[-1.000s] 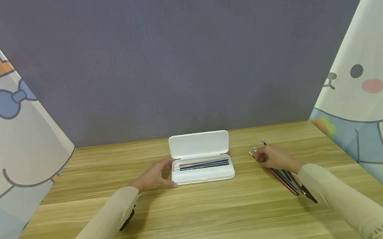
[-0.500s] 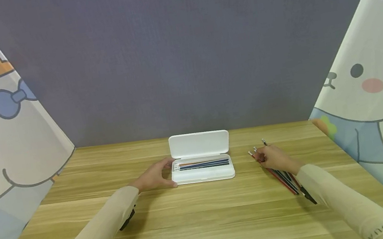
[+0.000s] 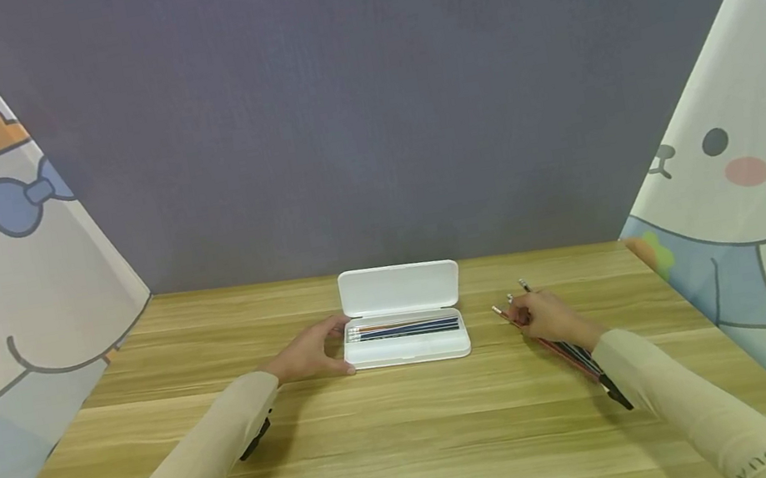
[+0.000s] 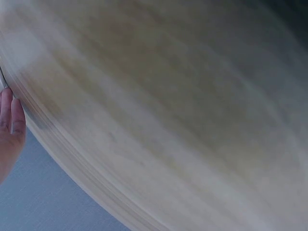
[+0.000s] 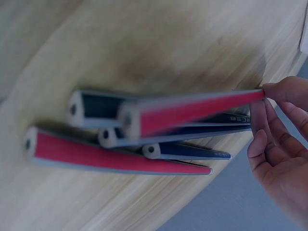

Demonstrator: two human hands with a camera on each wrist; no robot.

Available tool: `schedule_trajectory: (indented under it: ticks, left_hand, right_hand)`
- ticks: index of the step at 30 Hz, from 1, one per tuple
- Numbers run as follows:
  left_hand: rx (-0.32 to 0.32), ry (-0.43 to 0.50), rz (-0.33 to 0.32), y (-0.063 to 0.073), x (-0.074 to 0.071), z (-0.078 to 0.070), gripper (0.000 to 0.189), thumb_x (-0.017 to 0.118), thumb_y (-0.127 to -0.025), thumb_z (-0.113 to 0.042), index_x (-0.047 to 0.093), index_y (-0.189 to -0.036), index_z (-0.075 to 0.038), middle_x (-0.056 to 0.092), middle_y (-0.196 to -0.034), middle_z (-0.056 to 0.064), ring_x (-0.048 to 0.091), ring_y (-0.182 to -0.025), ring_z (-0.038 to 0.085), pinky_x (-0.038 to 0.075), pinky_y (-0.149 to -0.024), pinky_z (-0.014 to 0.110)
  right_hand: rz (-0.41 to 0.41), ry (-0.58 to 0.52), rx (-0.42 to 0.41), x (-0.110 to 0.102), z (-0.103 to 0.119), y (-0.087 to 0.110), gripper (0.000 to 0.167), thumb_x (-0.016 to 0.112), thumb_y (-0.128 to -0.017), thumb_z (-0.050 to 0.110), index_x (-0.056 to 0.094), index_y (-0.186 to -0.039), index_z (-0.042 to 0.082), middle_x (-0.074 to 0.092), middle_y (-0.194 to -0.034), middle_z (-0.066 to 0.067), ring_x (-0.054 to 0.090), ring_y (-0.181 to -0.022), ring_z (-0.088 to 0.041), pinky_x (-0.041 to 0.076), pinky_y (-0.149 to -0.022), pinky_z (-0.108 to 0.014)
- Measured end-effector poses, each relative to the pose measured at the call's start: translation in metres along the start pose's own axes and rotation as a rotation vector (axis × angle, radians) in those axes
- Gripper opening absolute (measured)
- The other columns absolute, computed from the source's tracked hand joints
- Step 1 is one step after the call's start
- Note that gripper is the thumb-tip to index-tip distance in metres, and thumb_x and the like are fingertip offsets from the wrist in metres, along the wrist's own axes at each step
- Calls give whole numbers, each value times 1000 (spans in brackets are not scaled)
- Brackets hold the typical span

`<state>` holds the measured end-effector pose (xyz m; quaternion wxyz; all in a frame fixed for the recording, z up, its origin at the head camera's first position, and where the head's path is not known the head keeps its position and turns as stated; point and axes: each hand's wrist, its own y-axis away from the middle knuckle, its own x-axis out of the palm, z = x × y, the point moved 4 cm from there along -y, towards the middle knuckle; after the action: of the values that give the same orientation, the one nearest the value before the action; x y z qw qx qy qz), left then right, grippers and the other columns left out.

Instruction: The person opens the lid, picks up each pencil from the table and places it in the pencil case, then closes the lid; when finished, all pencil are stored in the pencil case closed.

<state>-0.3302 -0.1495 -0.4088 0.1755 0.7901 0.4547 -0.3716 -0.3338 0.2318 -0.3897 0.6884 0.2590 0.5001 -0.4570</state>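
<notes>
A white pencil case (image 3: pixel 407 348) stands with its lid up in the middle of the table, several pencils (image 3: pixel 409 329) lying along its back part. My left hand (image 3: pixel 307 355) holds the case's left end, thumb at the front corner and fingers at the back one; the left wrist view catches only its fingers (image 4: pixel 18 118) at the edge. To the right of the case, my right hand (image 3: pixel 548 317) pinches a red pencil (image 5: pixel 192 109) near its end between thumb and finger. Its blurred near end sits above other pencils.
Beneath the right hand lie another red pencil (image 5: pixel 110 155) and several dark ones, including a blue pencil (image 5: pixel 187 151), pointing roughly the same way. A grey panel (image 3: pixel 361 107) rises behind the wooden table (image 3: pixel 403 447), with cartoon-printed sheets at both sides.
The red pencil in my right hand has shifted slightly left and its near end has swung toward the wrist. My left hand and the case have stayed in place.
</notes>
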Motion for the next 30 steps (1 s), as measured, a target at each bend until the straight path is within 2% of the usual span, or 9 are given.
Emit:
schedule_trajectory:
  ticks: [8, 22, 30]
  left_hand:
    - [-10, -4, -1, -1, 1, 3, 86, 82, -63, -34, 40, -134, -7, 53, -126, 8, 50, -116, 27, 39, -102, 45]
    - [-8, -12, -7, -1, 0, 3, 85, 83, -63, -32, 41, -133, -7, 54, -125, 8, 51, -115, 27, 39, -101, 45]
    - [3, -6, -9, -1, 0, 2, 85, 83, -63, -30, 41, -133, -6, 54, -125, 9, 52, -114, 27, 38, -102, 45]
  right_hand:
    - [-13, -17, -22, -4, 1, -2, 20, 65, -67, -9, 63, -82, 3, 62, -73, -4, 53, -67, -12, 45, -57, -24]
    - [-33, -4, -94, -16, 13, -13, 20, 65, -69, -7, 64, -85, 4, 64, -73, -4, 57, -67, -15, 45, -58, -24]
    - [20, -1, -90, -15, 31, -20, 14, 67, -74, -2, 65, -85, 6, 62, -72, -1, 55, -65, -12, 46, -58, -22]
